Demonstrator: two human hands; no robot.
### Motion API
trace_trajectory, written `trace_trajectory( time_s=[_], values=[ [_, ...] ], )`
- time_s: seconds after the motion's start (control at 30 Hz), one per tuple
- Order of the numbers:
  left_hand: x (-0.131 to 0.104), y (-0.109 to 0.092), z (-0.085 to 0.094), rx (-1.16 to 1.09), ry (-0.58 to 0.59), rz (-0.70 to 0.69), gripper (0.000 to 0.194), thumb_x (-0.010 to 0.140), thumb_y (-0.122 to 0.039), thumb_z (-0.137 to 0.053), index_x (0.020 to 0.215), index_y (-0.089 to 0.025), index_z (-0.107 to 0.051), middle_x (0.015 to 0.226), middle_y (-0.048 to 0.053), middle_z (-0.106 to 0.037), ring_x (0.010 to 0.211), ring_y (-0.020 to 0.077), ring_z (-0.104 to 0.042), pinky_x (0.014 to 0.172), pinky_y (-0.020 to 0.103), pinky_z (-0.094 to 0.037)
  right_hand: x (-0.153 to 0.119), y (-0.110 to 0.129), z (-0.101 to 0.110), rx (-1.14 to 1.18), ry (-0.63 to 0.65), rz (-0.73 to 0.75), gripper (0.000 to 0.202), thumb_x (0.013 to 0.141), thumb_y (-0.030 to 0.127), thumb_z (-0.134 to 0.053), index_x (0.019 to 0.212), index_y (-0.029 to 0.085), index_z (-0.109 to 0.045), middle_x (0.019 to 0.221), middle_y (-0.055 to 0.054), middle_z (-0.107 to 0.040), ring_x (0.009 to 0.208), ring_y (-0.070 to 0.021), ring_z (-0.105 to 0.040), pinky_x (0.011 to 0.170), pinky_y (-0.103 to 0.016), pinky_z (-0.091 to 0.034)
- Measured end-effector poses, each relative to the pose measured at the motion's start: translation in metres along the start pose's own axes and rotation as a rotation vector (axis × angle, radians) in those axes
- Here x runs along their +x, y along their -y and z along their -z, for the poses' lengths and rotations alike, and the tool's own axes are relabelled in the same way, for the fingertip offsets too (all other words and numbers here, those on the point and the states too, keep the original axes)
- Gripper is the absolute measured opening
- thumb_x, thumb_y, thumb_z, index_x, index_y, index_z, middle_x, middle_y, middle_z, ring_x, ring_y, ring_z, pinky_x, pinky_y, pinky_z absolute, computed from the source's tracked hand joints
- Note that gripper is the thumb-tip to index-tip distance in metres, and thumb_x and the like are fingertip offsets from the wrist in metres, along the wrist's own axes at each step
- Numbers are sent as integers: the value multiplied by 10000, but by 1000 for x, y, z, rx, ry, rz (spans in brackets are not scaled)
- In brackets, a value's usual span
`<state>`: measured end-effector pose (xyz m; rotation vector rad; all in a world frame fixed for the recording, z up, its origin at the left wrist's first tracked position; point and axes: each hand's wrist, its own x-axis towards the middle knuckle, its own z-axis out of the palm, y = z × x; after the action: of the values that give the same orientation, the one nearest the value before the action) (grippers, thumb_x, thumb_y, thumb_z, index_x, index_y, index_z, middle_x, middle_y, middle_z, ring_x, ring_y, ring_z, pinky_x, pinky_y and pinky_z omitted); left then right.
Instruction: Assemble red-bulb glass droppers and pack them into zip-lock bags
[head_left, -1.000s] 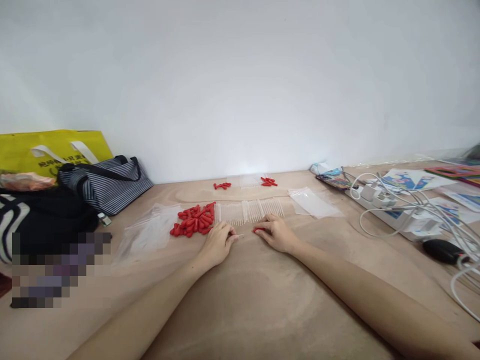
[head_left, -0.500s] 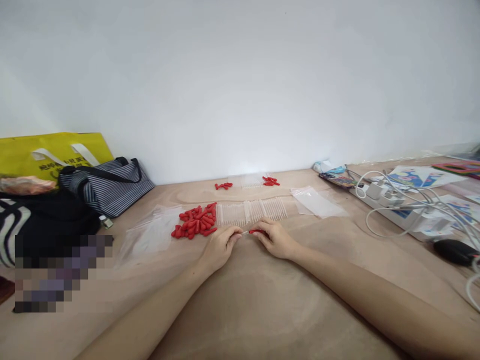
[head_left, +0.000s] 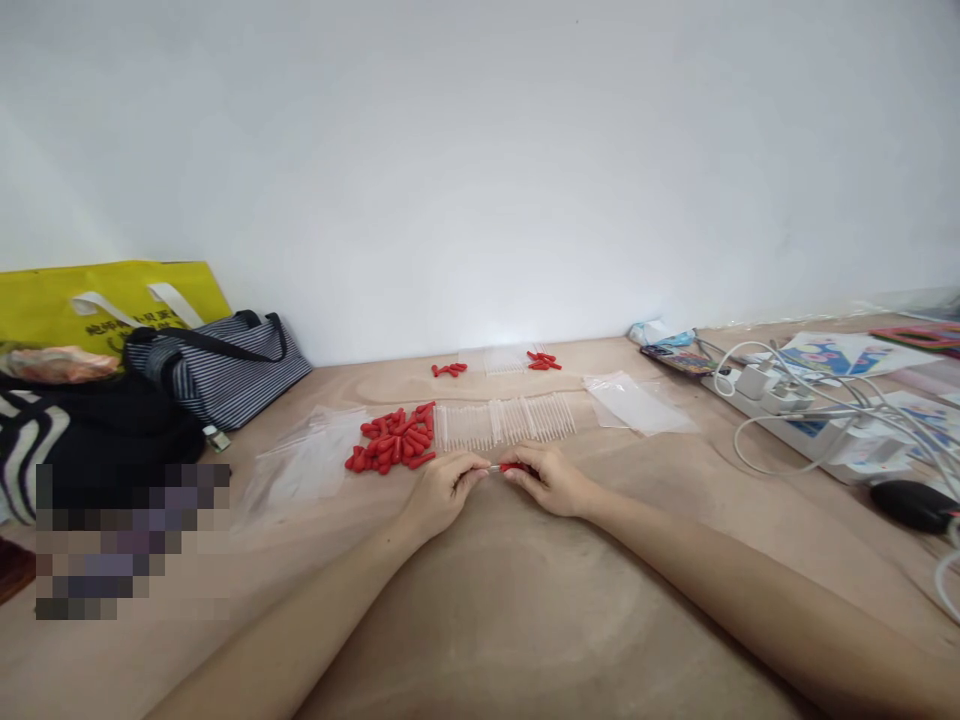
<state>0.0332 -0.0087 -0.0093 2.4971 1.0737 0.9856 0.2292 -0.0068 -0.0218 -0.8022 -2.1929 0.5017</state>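
Observation:
In the middle of the table, my left hand (head_left: 444,492) pinches a thin clear dropper tube (head_left: 494,468), most of it hidden behind the fingers. My right hand (head_left: 556,482) is closed on a red rubber dropper bulb (head_left: 514,467), partly covered by the fingertips. Tube and bulb meet end to end between the hands. A heap of red bulbs (head_left: 394,440) lies just beyond my left hand. Past both hands, rows of clear dropper tubes (head_left: 502,422) are laid out side by side.
Clear plastic bags lie left (head_left: 311,460) and right (head_left: 637,402) of the rows. Small groups of red bulbs (head_left: 543,360) sit near the wall. At right are a power strip (head_left: 787,425) with tangled cables and a black bulb (head_left: 911,505); at left, a striped bag (head_left: 225,370).
The view has shifted very slightly. Both hands stay close together in nearly the same place, still holding the tube and the bulb.

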Motion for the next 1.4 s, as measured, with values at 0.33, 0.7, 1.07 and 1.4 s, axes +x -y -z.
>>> trace_trajectory(
  time_s=[0.33, 0.7, 1.07, 1.4],
  values=[
    [1, 1, -3, 5, -33, -80, 147, 815, -200, -483, 790, -158, -622, 737, 33, -673, 674, 145, -616, 625, 241, -464, -2, -3, -1, -62, -11, 35, 177, 829, 197, -438, 893, 159, -598, 807, -57, -592, 737, -133, -540, 670, -241, -426],
    [0, 5, -6, 73, -3, -104, 140, 815, -183, -480, 790, -156, -615, 726, 31, -664, 676, 149, -606, 619, 241, -451, -1, -4, -1, -237, 6, 57, 205, 836, 264, -445, 911, 178, -615, 787, -48, -608, 712, -136, -549, 627, -227, -398],
    [3, -2, -12, 107, 23, -75, 142, 822, -154, -459, 808, -171, -599, 761, 23, -660, 717, 153, -610, 640, 243, -457, 0, -7, 1, -215, 35, 13, 182, 829, 263, -449, 891, 186, -602, 809, -47, -609, 733, -145, -552, 646, -242, -403],
    [-1, 3, 0, 170, 12, -33, 167, 845, -255, -453, 867, -172, -596, 838, 42, -657, 764, 170, -599, 690, 280, -449, -3, -13, 8, -77, -63, -24, 171, 825, 280, -476, 889, 175, -594, 844, -56, -605, 765, -141, -556, 681, -252, -426]
  ],
)
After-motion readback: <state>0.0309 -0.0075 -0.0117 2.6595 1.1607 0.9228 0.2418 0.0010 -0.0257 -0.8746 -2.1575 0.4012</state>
